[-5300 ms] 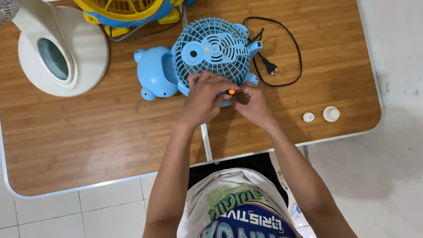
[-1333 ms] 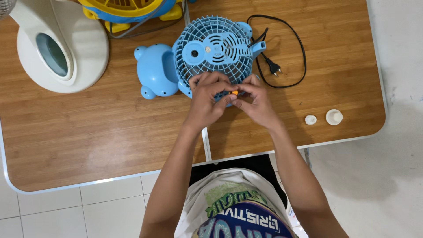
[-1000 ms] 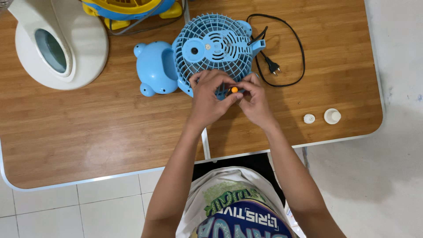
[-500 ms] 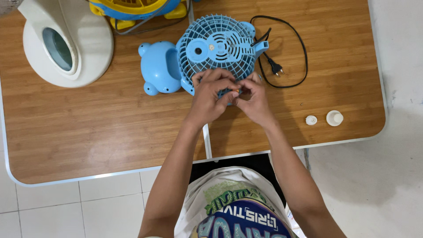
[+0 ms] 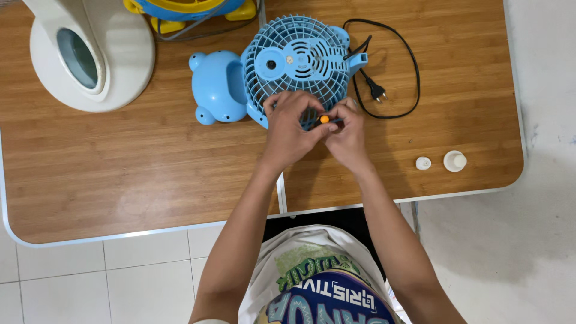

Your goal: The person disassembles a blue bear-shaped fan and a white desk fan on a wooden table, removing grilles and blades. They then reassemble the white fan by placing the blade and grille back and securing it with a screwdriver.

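Your left hand [image 5: 291,129] and right hand [image 5: 348,135] pinched a small orange-tipped tool [image 5: 324,119] with closed fingers at the blue fan's [image 5: 297,63] near rim on the table [image 5: 150,174]; its shaft was hidden.

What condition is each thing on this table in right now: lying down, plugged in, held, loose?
Blue fan: lying grille-up, blades not visibly turning.
Power cord: unplugged, plug loose on the table.
Small orange-tipped tool: pinched between both hands at the grille's edge.
Left hand: closed on the tool.
Right hand: closed on the tool.
Two white caps: loose, apart from the fan.
White appliance: untouched.
Wooden table: unfolded, flat.
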